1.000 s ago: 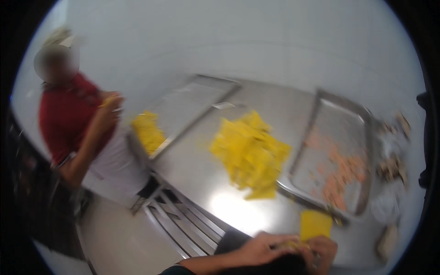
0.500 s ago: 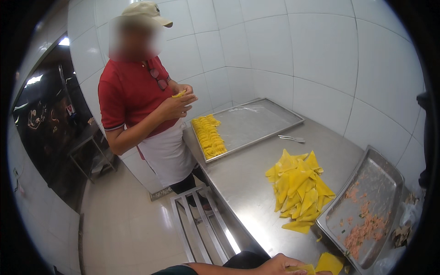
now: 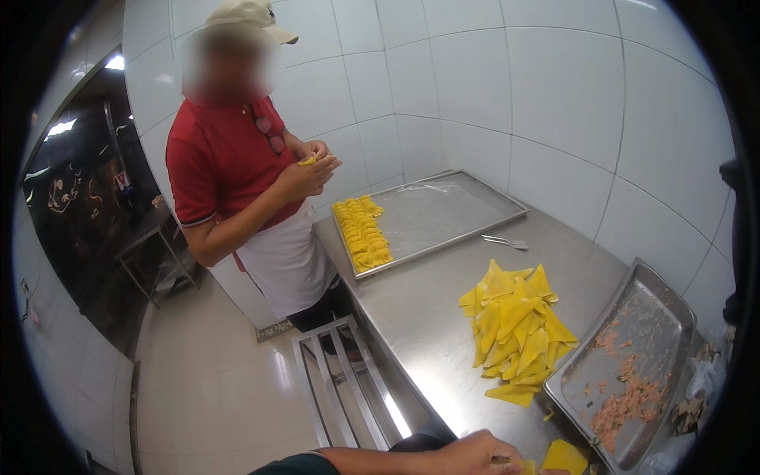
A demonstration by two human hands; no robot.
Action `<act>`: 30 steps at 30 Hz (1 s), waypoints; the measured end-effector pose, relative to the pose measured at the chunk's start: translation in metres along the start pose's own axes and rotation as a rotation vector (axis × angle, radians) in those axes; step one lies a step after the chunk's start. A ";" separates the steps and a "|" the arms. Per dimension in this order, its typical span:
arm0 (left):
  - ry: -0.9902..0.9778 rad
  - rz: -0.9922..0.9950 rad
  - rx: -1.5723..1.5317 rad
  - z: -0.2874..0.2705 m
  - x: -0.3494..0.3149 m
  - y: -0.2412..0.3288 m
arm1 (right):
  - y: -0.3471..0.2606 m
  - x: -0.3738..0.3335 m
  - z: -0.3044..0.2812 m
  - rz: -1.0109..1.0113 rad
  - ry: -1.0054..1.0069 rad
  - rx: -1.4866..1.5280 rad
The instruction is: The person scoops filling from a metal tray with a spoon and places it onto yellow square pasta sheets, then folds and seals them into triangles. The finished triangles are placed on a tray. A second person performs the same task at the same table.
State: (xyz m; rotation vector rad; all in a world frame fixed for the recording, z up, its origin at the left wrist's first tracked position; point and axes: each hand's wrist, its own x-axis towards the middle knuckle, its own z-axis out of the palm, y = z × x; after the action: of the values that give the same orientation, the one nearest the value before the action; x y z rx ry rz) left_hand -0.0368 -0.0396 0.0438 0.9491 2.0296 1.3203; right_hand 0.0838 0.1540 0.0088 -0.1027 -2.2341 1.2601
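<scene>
My left hand (image 3: 479, 454) is at the bottom edge, its fingers curled on a yellow dough wrapper (image 3: 522, 468), partly cut off by the frame. Only a sliver of my right hand (image 3: 554, 472) shows beside it, fingers mostly out of view. Right next to them a square yellow dough sheet (image 3: 565, 457) lies on the steel table. Beyond my hands is a heap of folded yellow dough triangles (image 3: 518, 324). To the right, a deep metal pan (image 3: 582, 366) holds scattered pinkish minced filling (image 3: 629, 400) with green bits.
Across the steel table (image 3: 427, 317), a co-worker in a red shirt (image 3: 198, 166) pinches a yellow dough piece (image 3: 308, 160). A shallow tray (image 3: 459, 210) holds rows of shaped dumplings (image 3: 362, 236). A fork (image 3: 505, 242) lies nearby. A slatted metal rack (image 3: 348, 388) stands left of the table.
My left hand has shifted slightly left and up, its back turned more over the dough wrapper. The co-worker's hands move slightly at their dough piece.
</scene>
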 end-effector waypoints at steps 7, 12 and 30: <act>0.896 0.153 0.149 -0.097 0.031 0.020 | 0.023 -0.007 -0.031 0.039 0.139 -0.188; 0.856 0.340 0.161 -0.060 0.034 0.014 | 0.039 -0.023 -0.055 0.231 0.333 -0.232; -0.050 0.420 0.629 0.098 0.081 0.003 | 0.067 -0.037 -0.089 0.359 0.559 0.171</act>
State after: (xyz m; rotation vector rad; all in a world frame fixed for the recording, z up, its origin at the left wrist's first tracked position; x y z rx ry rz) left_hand -0.0124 0.0794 0.0044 1.7423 2.3336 0.8180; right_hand 0.1469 0.2469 -0.0261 -0.7242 -1.6631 1.3874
